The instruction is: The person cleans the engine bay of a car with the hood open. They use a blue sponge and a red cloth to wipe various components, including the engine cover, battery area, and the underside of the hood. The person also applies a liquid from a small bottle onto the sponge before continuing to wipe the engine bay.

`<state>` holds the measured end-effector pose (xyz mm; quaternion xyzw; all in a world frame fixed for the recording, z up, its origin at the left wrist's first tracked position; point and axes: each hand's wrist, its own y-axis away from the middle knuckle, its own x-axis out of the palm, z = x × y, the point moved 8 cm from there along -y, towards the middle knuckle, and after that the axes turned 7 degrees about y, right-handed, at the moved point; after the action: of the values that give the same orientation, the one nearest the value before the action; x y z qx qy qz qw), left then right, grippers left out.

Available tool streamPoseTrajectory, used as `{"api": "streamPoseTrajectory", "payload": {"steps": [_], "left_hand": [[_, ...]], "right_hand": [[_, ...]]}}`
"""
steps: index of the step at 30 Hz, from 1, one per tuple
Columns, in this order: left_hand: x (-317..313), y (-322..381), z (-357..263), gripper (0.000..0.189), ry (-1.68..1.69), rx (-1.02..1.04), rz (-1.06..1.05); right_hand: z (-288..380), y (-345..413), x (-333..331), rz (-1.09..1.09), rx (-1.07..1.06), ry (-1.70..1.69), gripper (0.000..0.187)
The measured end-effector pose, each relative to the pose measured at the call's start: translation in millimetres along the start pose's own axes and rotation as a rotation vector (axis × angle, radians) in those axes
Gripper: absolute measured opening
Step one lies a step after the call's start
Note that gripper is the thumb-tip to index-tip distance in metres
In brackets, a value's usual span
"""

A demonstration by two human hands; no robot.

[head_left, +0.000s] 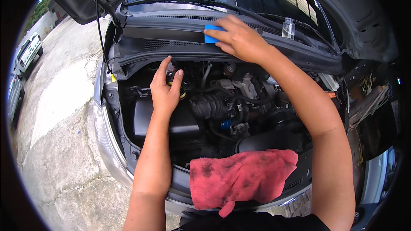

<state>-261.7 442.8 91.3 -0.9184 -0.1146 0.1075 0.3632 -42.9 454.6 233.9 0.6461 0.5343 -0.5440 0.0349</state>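
Note:
With my right hand [239, 38] I hold a blue sponge or applicator pad [211, 34] against the black plastic cowl panel [163, 35] below the windshield. My left hand [167, 81] is raised over the engine bay, its thumb and fingers apart with nothing between them; whether it touches anything beneath cannot be told. A small clear jar [288, 29] with some clear liquid stands on the cowl to the right of my right hand. A red cloth with dark stains [240, 179] lies over the front edge of the engine bay.
The open hood [359, 9] arches overhead, with a thin black rod or cable [99, 29] at its left side. Below my hands are a black engine cover [167, 118], a ribbed intake hose [207, 104] and a blue fitting [225, 124]. Parked vehicles [30, 51] stand at the far left.

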Motion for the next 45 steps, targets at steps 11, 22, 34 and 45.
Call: {"api": "streamPoseTrajectory", "payload": {"steps": [11,22,34,45], "left_hand": [[-14,1,14,0.049,0.033,-0.119,-0.050],[-16,7,4,0.051,0.028,-0.108,-0.023],[-14,6,2,0.051,0.031,-0.097,-0.019],[-7,7,11,0.051,0.056,-0.154,0.001]], "right_hand": [[75,-139,83,0.233,-0.053,-0.016,0.038],[10,-17,19,0.383,0.186,0.139,0.032],[-47,79,-24,0.108,0.606,0.081,0.056],[-55,98,-27,0.080,0.486,0.006,0.049]]}}
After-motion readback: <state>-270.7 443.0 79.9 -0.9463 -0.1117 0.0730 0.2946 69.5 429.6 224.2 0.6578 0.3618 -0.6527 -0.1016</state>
